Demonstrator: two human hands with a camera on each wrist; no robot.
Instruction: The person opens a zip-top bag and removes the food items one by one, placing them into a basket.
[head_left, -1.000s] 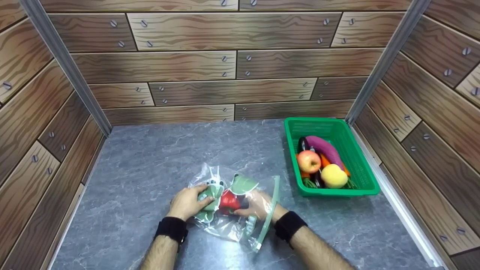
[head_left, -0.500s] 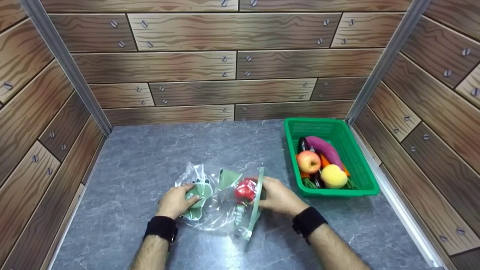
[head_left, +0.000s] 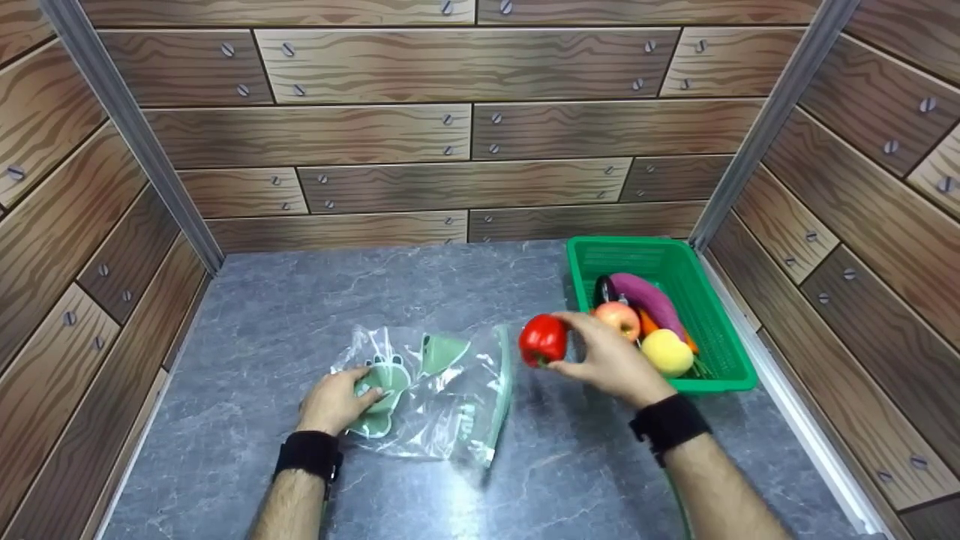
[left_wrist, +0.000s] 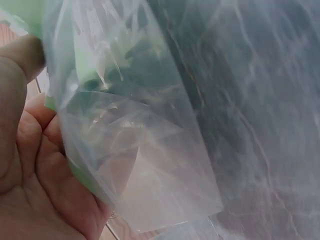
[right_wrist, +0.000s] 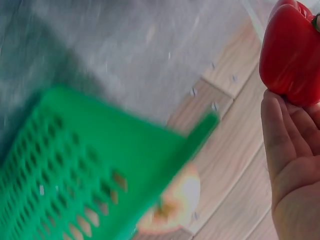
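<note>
A red bell pepper (head_left: 543,340) is gripped between the thumb and fingertips of my right hand (head_left: 611,360), just outside the green basket's near left side. The right wrist view has the pepper (right_wrist: 290,52) against the fingertips, beside the basket wall (right_wrist: 135,135). To the left, my left hand (head_left: 334,401) pinches the left end of a clear zip bag (head_left: 439,409) with a green frog-like print. Its green zip edge faces right. Clear plastic (left_wrist: 145,150) spreads beside the fingers in the left wrist view, hiding some of them.
The green basket (head_left: 731,385) stands at the right of the grey marbled tabletop (head_left: 300,292). Inside lie an apple (head_left: 618,321), a yellow round fruit (head_left: 667,354), a long purple vegetable (head_left: 646,297) and carrots. Wood-patterned walls (head_left: 472,135) enclose the back and sides.
My right hand has drawn the bell pepper out of the bag and carried it right, up to the basket. The bag has flattened and shifted slightly left with my left hand.
</note>
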